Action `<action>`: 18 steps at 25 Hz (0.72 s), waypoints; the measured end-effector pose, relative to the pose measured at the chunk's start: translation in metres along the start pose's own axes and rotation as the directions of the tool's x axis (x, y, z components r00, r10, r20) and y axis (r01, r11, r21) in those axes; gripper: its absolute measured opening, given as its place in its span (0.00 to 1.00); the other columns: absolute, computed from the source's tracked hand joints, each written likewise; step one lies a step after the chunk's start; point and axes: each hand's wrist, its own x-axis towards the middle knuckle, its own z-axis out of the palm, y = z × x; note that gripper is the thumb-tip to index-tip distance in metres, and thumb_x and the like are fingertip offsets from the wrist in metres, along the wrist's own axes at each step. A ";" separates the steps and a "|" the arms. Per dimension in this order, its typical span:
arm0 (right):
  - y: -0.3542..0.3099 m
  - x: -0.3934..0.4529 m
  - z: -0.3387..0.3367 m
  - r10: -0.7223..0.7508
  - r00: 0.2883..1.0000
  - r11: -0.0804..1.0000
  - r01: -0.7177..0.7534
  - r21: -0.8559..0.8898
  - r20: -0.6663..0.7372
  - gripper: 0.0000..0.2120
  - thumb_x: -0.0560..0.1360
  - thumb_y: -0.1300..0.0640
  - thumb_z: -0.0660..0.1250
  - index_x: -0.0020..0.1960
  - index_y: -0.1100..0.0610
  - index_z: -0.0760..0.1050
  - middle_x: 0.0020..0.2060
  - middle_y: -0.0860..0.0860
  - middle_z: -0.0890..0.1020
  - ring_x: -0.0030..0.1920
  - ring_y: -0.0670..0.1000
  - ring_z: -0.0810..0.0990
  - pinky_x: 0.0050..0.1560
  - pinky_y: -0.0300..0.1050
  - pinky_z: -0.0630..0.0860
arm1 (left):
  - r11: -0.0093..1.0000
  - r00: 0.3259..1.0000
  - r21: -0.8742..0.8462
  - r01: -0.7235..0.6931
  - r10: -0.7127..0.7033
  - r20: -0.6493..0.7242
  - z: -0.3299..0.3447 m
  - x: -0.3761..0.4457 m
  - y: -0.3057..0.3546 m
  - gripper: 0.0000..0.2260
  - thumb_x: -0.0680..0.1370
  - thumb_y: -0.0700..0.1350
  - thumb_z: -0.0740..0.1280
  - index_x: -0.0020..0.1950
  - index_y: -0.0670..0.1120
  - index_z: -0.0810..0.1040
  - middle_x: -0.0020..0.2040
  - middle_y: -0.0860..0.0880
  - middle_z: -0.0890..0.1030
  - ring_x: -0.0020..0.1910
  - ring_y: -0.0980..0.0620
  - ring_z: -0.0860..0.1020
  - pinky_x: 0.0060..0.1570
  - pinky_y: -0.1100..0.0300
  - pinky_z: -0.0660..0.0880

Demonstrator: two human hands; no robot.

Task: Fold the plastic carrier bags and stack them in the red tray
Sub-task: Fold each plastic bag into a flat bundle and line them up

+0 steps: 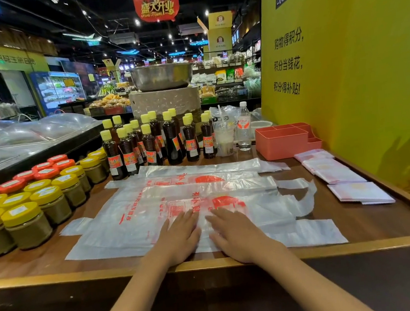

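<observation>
My left hand (pixel 182 237) and right hand (pixel 234 235), grip spread flat, smooth the nearest bag (pixel 135 227) on the worktop (pixel 370 222); folding it lengthwise probably comes next.

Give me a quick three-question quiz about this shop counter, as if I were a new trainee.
1. True or false: both hands lie flat on the nearest plastic bag.
2. Where does the red tray stand? A) beside the jars B) at the far right by the yellow wall C) on the bags
3. What lies on the table right of the bags, near the tray?

Key:
1. True: left hand and right hand press it, fingers straight.
2. B
3. Folded bags, in flat squares.
</observation>
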 end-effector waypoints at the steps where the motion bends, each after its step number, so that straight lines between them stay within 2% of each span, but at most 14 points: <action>1: 0.002 0.002 0.003 0.021 0.997 0.999 -0.023 0.027 0.075 0.26 0.85 0.44 0.51 0.81 0.49 0.57 0.81 0.50 0.55 0.80 0.51 0.52 0.80 0.53 0.48 | 1.000 1.000 0.009 0.002 -0.003 0.023 0.000 0.001 -0.001 0.25 0.86 0.55 0.44 0.82 0.53 0.43 0.82 0.53 0.42 0.80 0.53 0.42 0.77 0.48 0.39; 3: 0.007 0.006 0.005 0.035 0.990 0.999 -0.038 0.019 0.136 0.27 0.85 0.42 0.49 0.81 0.49 0.55 0.81 0.50 0.53 0.81 0.51 0.50 0.80 0.54 0.47 | 1.000 0.999 0.026 0.002 -0.003 0.049 -0.001 0.003 -0.003 0.25 0.86 0.55 0.43 0.82 0.53 0.42 0.82 0.53 0.41 0.80 0.53 0.41 0.77 0.48 0.38; 9: 0.018 0.003 0.007 0.112 0.976 0.993 -0.105 -0.046 0.186 0.31 0.84 0.37 0.44 0.83 0.48 0.45 0.82 0.47 0.45 0.81 0.50 0.42 0.79 0.54 0.40 | 0.999 0.997 0.039 0.027 -0.029 0.067 -0.001 0.004 -0.003 0.27 0.85 0.58 0.43 0.82 0.53 0.41 0.82 0.52 0.40 0.80 0.53 0.40 0.77 0.47 0.38; 14: 0.079 -0.027 -0.014 0.246 0.948 0.969 -0.234 -0.081 0.204 0.34 0.82 0.34 0.42 0.82 0.48 0.41 0.81 0.46 0.42 0.81 0.48 0.40 0.79 0.54 0.40 | 0.986 0.984 0.040 0.163 -0.165 0.072 -0.012 -0.011 -0.044 0.33 0.82 0.66 0.45 0.82 0.52 0.41 0.82 0.50 0.40 0.80 0.51 0.41 0.78 0.44 0.40; 16: 0.100 -0.038 -0.020 0.305 0.931 0.952 -0.292 -0.091 0.200 0.41 0.75 0.27 0.38 0.82 0.48 0.41 0.81 0.46 0.43 0.81 0.47 0.41 0.80 0.54 0.41 | 0.981 0.977 0.026 0.192 -0.193 0.092 -0.019 -0.020 -0.058 0.42 0.75 0.74 0.43 0.82 0.52 0.41 0.82 0.49 0.41 0.81 0.50 0.42 0.78 0.44 0.41; 18: 0.105 -0.045 -0.021 0.319 0.933 0.948 -0.312 -0.068 0.166 0.41 0.77 0.27 0.42 0.82 0.48 0.43 0.81 0.46 0.44 0.81 0.46 0.42 0.80 0.54 0.40 | 0.981 0.978 -0.017 0.191 -0.189 0.087 -0.023 -0.027 -0.062 0.58 0.59 0.85 0.37 0.82 0.53 0.42 0.82 0.50 0.42 0.81 0.50 0.43 0.78 0.45 0.42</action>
